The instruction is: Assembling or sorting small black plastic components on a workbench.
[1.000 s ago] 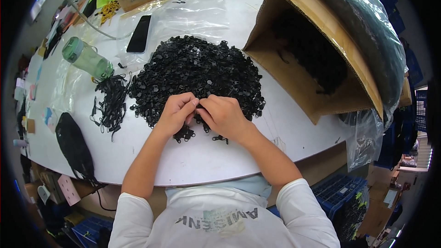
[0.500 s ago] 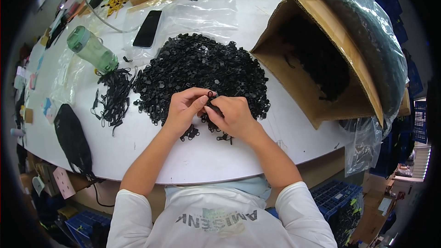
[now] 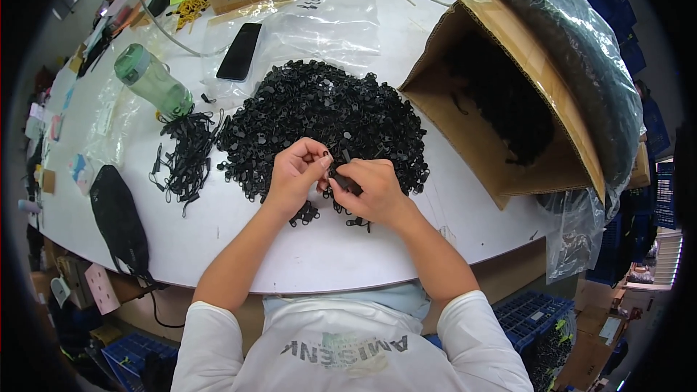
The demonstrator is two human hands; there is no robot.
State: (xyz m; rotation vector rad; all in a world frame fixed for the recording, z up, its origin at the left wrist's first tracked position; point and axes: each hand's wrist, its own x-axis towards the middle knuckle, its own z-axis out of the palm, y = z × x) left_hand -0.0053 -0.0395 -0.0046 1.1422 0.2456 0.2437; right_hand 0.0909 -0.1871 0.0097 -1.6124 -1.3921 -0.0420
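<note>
Close together over the near side of a big heap of small black zipper sliders (image 3: 319, 105), my two hands are working. My left hand (image 3: 296, 178) pinches a small black loop between thumb and forefinger; it looks like the end of a cord zipper pull (image 3: 326, 153). My right hand (image 3: 372, 187) is closed around a black piece whose kind is partly hidden by the fingers. Several loose sliders (image 3: 305, 213) lie just below my hands on the white table (image 3: 319, 254). Left of the heap is a bunch of black cord zipper pulls (image 3: 181, 163).
A green bottle (image 3: 152, 81) and a black phone (image 3: 240, 51) stand and lie behind. An open carton (image 3: 501, 94) with black contents rests on its side at right, beside a full plastic bag (image 3: 581, 43). A black pouch-like thing (image 3: 118, 218) lies at left.
My hands have drawn slightly apart, and the dark piece at my right fingers shows more. The whole view has shifted a little; the things on the table stay in place.
</note>
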